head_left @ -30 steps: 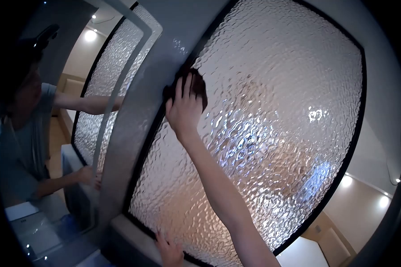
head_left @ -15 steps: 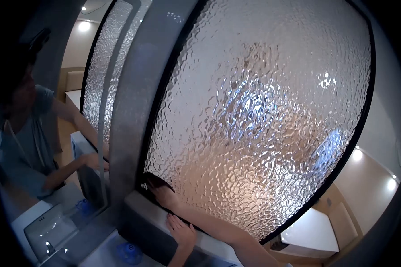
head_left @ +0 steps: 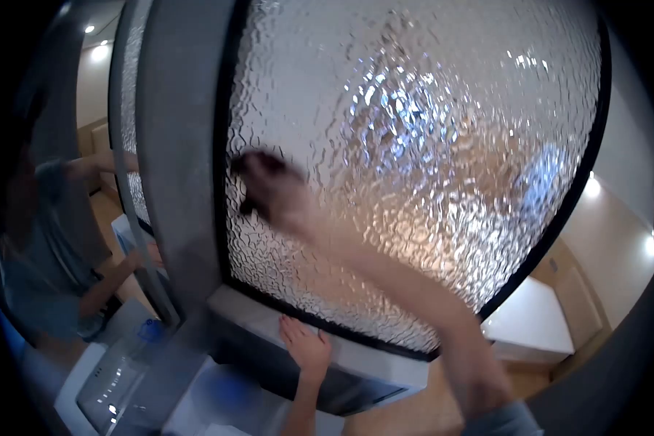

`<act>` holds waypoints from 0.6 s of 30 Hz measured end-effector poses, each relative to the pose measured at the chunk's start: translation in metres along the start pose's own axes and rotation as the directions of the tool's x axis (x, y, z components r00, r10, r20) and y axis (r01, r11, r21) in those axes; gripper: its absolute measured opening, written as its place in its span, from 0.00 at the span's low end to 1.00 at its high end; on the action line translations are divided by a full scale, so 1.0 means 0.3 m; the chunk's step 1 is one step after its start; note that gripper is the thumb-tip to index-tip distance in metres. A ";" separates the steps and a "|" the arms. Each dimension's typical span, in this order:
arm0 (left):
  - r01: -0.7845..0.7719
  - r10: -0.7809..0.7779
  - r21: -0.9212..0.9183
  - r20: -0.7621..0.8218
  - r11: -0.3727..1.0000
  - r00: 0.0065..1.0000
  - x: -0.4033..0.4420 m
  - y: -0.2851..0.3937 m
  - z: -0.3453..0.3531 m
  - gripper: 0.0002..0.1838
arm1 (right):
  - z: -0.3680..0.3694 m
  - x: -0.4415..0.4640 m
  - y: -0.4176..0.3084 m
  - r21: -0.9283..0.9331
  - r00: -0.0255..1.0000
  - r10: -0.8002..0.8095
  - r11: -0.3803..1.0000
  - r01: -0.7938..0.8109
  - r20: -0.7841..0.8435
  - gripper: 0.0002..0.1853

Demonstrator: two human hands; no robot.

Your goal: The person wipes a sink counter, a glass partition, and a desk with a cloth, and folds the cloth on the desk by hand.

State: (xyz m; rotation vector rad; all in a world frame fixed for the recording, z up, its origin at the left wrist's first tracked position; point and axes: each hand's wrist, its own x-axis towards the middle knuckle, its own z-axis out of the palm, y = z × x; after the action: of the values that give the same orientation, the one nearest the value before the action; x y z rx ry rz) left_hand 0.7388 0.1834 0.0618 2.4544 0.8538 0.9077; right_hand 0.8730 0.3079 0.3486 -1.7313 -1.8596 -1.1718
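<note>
A textured glass pane (head_left: 414, 182) in a black frame fills the middle of the head view. Against its left part, close to the frame's left side, my right hand (head_left: 280, 200) has a dark red cloth (head_left: 260, 163); hand and cloth are blurred by motion, so the fingers do not show clearly. My left hand (head_left: 307, 347) rests on the pale ledge (head_left: 385, 363) under the pane, palm down with its fingers apart and nothing in it.
At the left, a mirror (head_left: 58, 240) reflects the person, a sink and part of the pane. A blurred blue object (head_left: 229, 389) stands on the white surface below the ledge. Beyond the pane's right edge are a white bed (head_left: 530, 323) and wall lights.
My right hand and the cloth first went down to the pane's lower left corner, then came back up its left side. My left hand stays on the ledge. The camera's view has shifted.
</note>
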 end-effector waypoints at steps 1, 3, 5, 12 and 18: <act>-0.014 0.014 0.011 -0.018 1.000 1.000 -0.004 -0.007 0.013 0.45 | -0.226 0.111 0.004 -0.257 0.999 -0.042 0.966 0.038 -0.012 0.33; -0.046 0.049 0.063 -0.042 0.997 0.998 -0.006 -0.003 0.000 0.45 | -0.473 0.298 0.159 -0.415 0.995 -0.052 0.910 0.011 -0.088 0.33; -0.021 0.022 0.062 -0.014 0.998 1.000 -0.007 0.008 -0.006 0.46 | -0.776 0.446 0.270 -0.599 0.996 0.007 0.799 -0.058 -0.087 0.33; -0.003 0.003 0.030 0.020 1.000 1.000 -0.001 0.004 -0.002 0.47 | -1.567 0.527 0.594 -0.720 0.774 0.127 0.299 -0.626 -0.621 0.36; 0.005 -0.007 0.039 0.049 0.999 0.999 0.005 0.002 0.006 0.46 | -1.659 0.537 0.732 -0.742 0.754 0.017 0.170 -0.649 -0.656 0.36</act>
State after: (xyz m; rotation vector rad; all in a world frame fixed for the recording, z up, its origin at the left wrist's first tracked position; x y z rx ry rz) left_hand 0.7412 0.1836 0.0614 2.4945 0.8693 0.8326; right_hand 0.9083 0.0226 0.8378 -1.8065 -0.1124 -2.5083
